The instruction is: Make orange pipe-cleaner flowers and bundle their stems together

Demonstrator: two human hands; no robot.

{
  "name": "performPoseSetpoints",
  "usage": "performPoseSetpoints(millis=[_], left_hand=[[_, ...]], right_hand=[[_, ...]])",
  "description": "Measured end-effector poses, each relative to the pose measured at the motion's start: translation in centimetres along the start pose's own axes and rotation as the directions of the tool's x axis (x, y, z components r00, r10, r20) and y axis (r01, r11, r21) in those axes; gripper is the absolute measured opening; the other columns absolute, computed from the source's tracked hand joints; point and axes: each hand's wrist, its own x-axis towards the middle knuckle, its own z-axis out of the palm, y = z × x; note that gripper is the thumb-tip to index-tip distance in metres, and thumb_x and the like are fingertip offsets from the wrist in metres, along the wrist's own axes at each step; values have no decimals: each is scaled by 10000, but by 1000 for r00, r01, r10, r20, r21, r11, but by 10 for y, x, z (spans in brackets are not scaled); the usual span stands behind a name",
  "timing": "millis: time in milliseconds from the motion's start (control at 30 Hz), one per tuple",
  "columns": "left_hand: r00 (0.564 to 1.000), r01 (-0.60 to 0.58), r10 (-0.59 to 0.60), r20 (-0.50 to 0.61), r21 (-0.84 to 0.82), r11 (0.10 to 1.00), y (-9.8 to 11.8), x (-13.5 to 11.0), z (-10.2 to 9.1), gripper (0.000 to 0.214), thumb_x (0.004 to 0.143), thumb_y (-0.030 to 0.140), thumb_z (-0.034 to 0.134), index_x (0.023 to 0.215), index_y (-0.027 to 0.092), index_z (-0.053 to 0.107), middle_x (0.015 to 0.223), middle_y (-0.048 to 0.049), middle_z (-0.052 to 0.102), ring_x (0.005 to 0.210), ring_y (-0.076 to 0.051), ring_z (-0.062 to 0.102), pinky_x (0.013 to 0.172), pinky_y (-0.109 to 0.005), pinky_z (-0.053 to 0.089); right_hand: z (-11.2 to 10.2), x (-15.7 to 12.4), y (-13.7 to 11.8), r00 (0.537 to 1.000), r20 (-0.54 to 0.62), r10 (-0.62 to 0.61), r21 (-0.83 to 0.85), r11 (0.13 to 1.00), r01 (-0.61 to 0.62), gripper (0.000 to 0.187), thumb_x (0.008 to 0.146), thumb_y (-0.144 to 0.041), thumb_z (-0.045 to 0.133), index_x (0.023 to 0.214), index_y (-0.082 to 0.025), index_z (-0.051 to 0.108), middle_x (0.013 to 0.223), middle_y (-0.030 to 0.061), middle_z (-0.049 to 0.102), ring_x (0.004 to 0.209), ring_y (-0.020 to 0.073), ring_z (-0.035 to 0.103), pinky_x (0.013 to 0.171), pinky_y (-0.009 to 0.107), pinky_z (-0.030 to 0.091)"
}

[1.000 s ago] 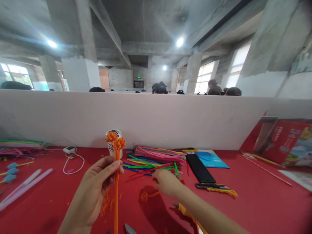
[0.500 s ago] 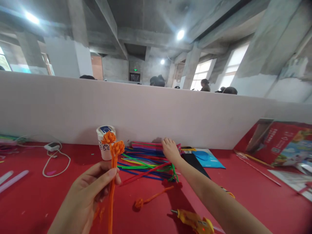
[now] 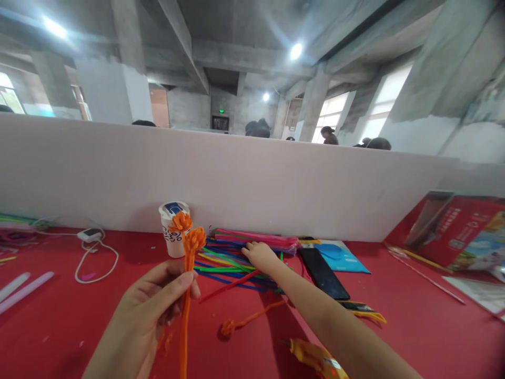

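My left hand (image 3: 158, 305) pinches the stems of two orange pipe-cleaner flowers (image 3: 195, 239) between thumb and fingers. Their curled heads stand upright above the grip, in front of a white paper cup. On the pile of coloured pipe cleaners (image 3: 224, 271) rests my right hand (image 3: 261, 257), its fingers apart and bent down over the blue strands. I see nothing held in it. A third orange pipe-cleaner flower (image 3: 228, 329) with a bent stem lies on the red table, nearer to me than the pile.
A yellow glue gun (image 3: 315, 358) lies under my right forearm. Beyond it are a black phone (image 3: 325, 273) and a blue packet (image 3: 343, 258). The paper cup (image 3: 173, 239) stands before a white partition (image 3: 244, 184). A white cable (image 3: 114, 258) lies left; a red box (image 3: 445, 226) stands right.
My right hand has moved left and toward me, from the pink bundle at the back onto the blue strands. The left hand keeps its hold on the orange flowers.
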Motion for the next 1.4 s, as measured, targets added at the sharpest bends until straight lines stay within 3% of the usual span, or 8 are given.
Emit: performPoseSetpoints(millis=[167,367,533,700,800,867,1100,1400], left_hand=[[999,-32,32,41,-9,999,3,-3,3,207,587,350,770,673,196,660,578,33,614,491,-70,405,453,-150,350],[994,-102,102,40,-8,995,9,-5,2,190,606,335,751,630,174,651,557,25,597,497,-79,423,458,-166,354],[991,-93,97,88,-42,995,5,-2,4,127,668,289,712,689,174,663,652,10,650,683,-115,565,667,-190,440],[987,-4,25,159,-129,992,-4,-9,21,148,702,281,701,811,204,637,855,-1,684,748,-137,633,709,-233,469],[982,-38,68,174,-170,985,-9,-17,32,145,705,290,696,807,217,623,903,-10,685,772,-164,645,695,-261,481],[975,-93,120,185,-148,985,-10,-22,37,118,706,290,687,769,212,625,876,-18,695,775,-172,639,729,-277,477],[939,-271,248,239,69,960,-30,-40,60,133,678,312,687,661,185,652,670,-23,651,678,-180,593,667,-270,476],[941,-272,272,201,-26,962,-49,-67,83,208,620,363,739,655,200,615,792,-15,652,591,-157,608,579,-259,493]], right_hand=[[-4,7,-6,1000,23,12,56,998,-13,310,882,-294,542,1153,-144,533,1158,95,563,969,211,587,805,409,502],[-21,14,-15,957,-56,286,237,935,-265,310,883,-297,540,1160,-158,526,1160,85,562,962,209,590,796,411,506],[-77,-6,-10,850,-267,453,487,825,-286,257,931,-217,419,1162,-154,513,1019,66,633,851,158,614,774,331,491],[-134,-77,-32,749,-397,531,678,720,-151,242,902,-247,306,1010,-175,510,766,19,639,632,124,583,609,229,449],[-131,-127,-64,904,-35,425,972,225,-69,104,766,-245,396,823,-206,474,585,-39,592,380,91,450,397,198,352],[-119,-154,-83,943,132,306,986,57,-157,127,667,-185,397,772,-219,459,516,-65,565,334,76,376,353,177,272],[-125,-187,-95,967,91,239,960,-280,-21,323,529,-123,498,840,-210,505,717,-31,593,594,105,538,480,183,344],[-128,-183,-78,837,74,543,868,-449,215,246,690,-368,609,838,-171,602,422,-132,275,352,36,99,349,185,78]])
